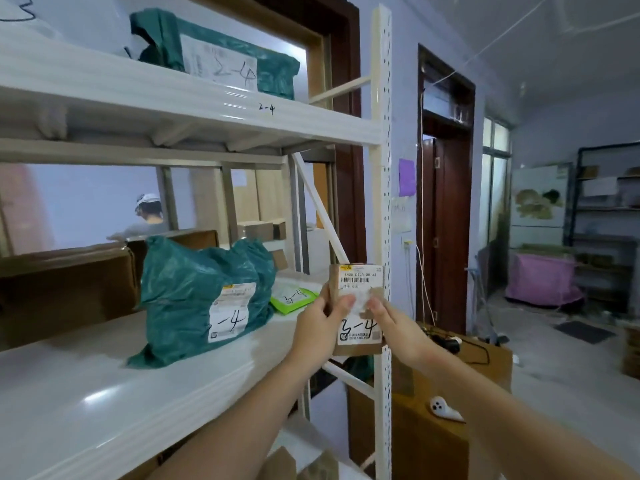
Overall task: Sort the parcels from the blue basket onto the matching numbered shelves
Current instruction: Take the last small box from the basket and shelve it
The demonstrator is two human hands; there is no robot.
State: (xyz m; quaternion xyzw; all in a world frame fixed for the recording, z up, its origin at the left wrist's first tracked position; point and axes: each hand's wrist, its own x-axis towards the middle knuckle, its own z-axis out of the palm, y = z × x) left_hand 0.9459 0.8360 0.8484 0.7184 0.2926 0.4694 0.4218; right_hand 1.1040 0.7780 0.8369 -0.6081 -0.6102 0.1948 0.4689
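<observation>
Where the white rack (380,202) fills the left half of the room, its middle shelf (104,386) carries a large green bag (194,299) marked 2-4, standing upright, with a small lime packet (294,299) lying flat behind it. On the upper shelf (173,98), labelled 2-4 on its edge, lies another green bag (221,53). At the rack's right post, a small carton (358,306) marked 2-4 is held upright. Left hand (320,327) grips its left edge, thumb across the label. Right hand (398,327) touches the front face with near-straight fingers.
</observation>
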